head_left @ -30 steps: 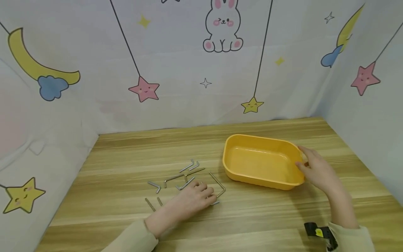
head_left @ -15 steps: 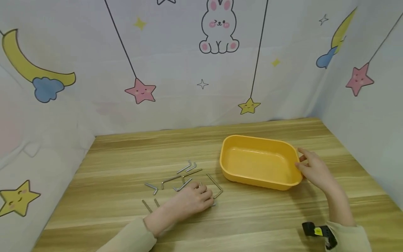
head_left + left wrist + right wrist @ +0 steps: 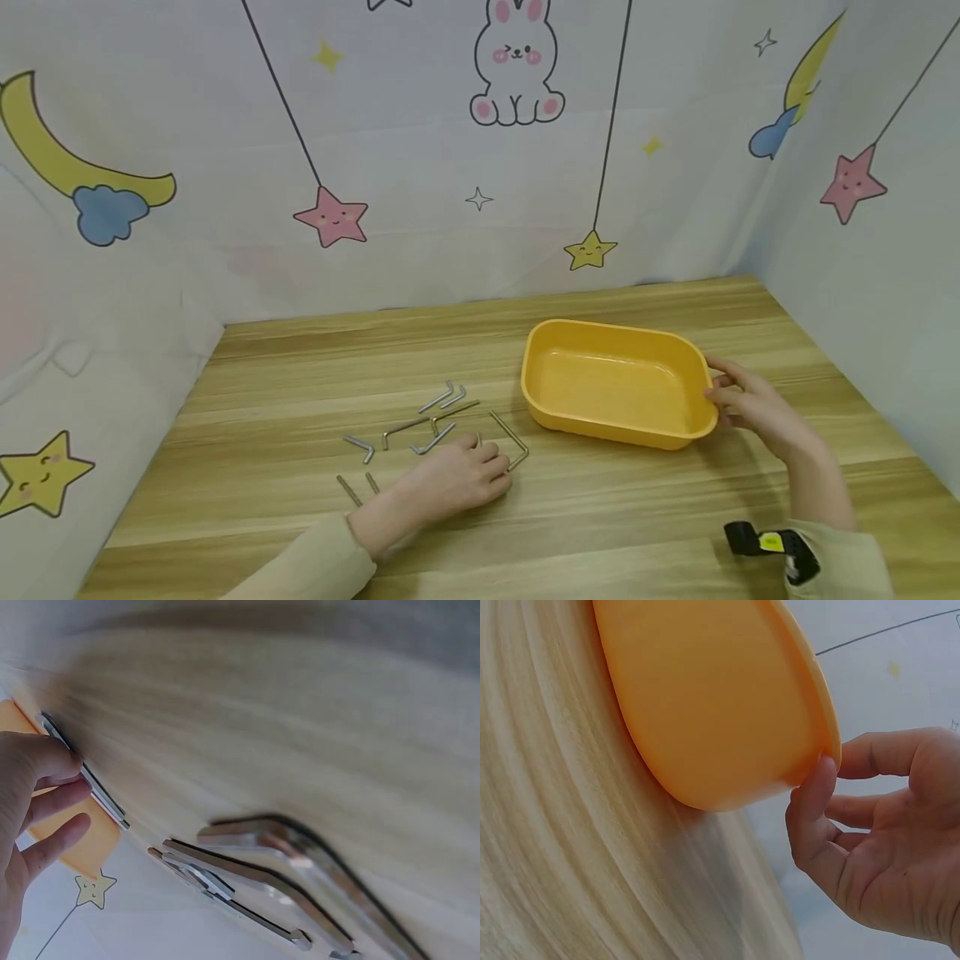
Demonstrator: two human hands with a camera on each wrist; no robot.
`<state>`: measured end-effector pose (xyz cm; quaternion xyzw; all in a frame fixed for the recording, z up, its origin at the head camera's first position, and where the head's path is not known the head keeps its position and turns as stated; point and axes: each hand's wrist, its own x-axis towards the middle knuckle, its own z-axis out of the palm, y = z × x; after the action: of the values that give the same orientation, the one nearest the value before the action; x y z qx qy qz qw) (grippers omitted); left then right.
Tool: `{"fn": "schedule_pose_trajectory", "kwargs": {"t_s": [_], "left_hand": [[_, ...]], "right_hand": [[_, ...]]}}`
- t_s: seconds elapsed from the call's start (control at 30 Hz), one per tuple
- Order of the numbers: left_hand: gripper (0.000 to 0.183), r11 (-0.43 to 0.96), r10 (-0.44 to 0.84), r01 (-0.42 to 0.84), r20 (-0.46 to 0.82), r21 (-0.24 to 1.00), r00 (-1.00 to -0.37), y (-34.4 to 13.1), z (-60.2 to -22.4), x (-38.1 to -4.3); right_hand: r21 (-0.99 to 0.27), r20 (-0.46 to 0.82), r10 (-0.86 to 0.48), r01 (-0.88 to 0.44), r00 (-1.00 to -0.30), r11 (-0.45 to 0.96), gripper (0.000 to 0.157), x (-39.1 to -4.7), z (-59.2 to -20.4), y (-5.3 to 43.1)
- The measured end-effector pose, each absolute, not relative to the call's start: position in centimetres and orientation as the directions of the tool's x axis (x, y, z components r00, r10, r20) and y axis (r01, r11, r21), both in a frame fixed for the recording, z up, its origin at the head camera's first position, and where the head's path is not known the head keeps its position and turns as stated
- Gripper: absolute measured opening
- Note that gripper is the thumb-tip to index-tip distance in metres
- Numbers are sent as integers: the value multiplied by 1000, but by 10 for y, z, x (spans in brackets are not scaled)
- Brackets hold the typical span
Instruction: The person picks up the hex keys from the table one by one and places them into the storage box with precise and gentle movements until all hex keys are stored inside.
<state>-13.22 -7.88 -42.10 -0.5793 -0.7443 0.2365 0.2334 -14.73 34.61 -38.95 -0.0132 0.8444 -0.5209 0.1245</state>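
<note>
My left hand (image 3: pixel 461 477) lies low over the table among scattered L-shaped hex keys. In the left wrist view its thumb and a finger pinch a silver hex key (image 3: pixel 105 796) lying along the tabletop. The head view hides that key behind the hand. Just right of the hand lies a large brass-coloured hex key (image 3: pixel 527 452). At the right end of the yellow tray (image 3: pixel 540 414), my right hand (image 3: pixel 757 408) grips the rim, with curled fingers and the thumb against the end wall. Nothing shows inside the tray.
Silver hex keys (image 3: pixel 437 398) and brass ones lie left of and behind the left hand, two partly covered by its forearm. A printed fabric wall (image 3: pixel 405 275) closes off the back and sides of the wooden table (image 3: pixel 300 358). A black strap (image 3: pixel 772 543) circles the right wrist.
The silver key end that stuck out beside my left fingertips is hidden now. My right-hand fingers have shifted slightly on the tray's end. The head view has moved a little; the tray looks unmoved.
</note>
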Motion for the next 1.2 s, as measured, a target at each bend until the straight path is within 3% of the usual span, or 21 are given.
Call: {"fn": "schedule_pose_trajectory", "kwargs": {"t_s": [0.77, 1.2], "left_hand": [[10, 226, 969, 781, 49, -582, -243, -76, -419, -134], [7, 285, 958, 793, 154, -539, -240, -78, -418, -131]], "right_hand": [[-914, -221, -177, 141, -959, 380, 69, -148, -391, 348], [-919, -213, -186, 133, -959, 372, 69, -148, -392, 348]]}}
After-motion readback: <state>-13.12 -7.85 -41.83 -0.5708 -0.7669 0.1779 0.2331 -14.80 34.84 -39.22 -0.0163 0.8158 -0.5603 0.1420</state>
